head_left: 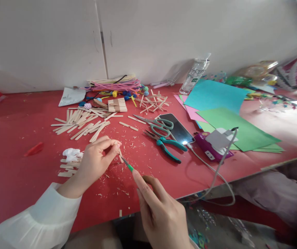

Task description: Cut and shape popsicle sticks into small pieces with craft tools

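My left hand pinches a short wooden craft stick above the table, its free end pointing down and right. In my right hand is a craft knife with a green handle, its blade touching or very close to the stick. My fingers hide most of the knife's handle. Wood shavings are scattered beneath both hands. Behind my left hand lies a spread of loose craft sticks. A smaller group of sticks with a white crumpled tissue sits beside my left wrist.
Grey scissors, teal pliers and a phone lie right of centre. A purple power strip trails a white cable over the red table's front edge. Coloured paper and a clear bottle stand farther back.
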`<state>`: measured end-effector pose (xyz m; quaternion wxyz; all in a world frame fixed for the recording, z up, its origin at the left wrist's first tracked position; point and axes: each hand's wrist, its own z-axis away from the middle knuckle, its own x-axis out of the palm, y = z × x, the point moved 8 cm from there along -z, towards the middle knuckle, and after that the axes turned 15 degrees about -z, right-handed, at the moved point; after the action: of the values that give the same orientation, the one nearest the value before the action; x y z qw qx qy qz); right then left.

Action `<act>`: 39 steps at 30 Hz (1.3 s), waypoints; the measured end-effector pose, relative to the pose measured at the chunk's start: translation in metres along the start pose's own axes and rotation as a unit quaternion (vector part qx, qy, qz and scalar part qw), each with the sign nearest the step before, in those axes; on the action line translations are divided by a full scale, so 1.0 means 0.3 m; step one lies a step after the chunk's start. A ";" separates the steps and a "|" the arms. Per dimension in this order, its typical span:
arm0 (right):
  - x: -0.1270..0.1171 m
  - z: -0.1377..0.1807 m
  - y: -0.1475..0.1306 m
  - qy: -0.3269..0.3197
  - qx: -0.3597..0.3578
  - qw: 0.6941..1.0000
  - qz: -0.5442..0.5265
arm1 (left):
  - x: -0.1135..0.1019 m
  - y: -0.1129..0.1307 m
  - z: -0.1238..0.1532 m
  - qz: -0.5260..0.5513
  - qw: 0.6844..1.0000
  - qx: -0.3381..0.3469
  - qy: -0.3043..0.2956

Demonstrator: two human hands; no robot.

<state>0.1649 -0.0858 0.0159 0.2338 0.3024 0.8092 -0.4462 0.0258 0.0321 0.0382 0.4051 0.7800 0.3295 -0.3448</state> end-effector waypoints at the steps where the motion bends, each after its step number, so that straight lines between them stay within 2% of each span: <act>1: 0.000 0.005 0.003 0.000 0.004 1.000 -0.005 | 0.000 0.004 0.000 -0.001 1.000 0.003 0.000; 8: -0.014 0.018 0.018 0.019 0.012 0.999 -0.028 | -0.011 0.023 0.001 -0.006 1.000 0.009 0.003; 15: -0.028 -0.002 0.047 0.019 0.059 0.983 -0.173 | -0.013 0.018 0.000 -0.015 1.000 0.012 0.003; 30: -0.016 -0.010 0.039 -0.004 0.042 0.989 -0.139 | -0.018 0.024 0.001 -0.011 1.000 0.011 0.010; 36: 0.005 -0.007 0.040 -0.032 0.071 0.984 -0.158 | -0.019 0.028 0.003 -0.010 1.000 0.018 0.013; 39: -0.004 -0.022 0.031 -0.024 0.072 0.984 -0.164 | -0.020 0.030 0.006 -0.013 1.000 0.024 0.012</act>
<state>0.1717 -0.0767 0.0146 0.1545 0.1708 0.8078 -0.5425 0.0292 0.0249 0.0458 0.3778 0.7895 0.3357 -0.3483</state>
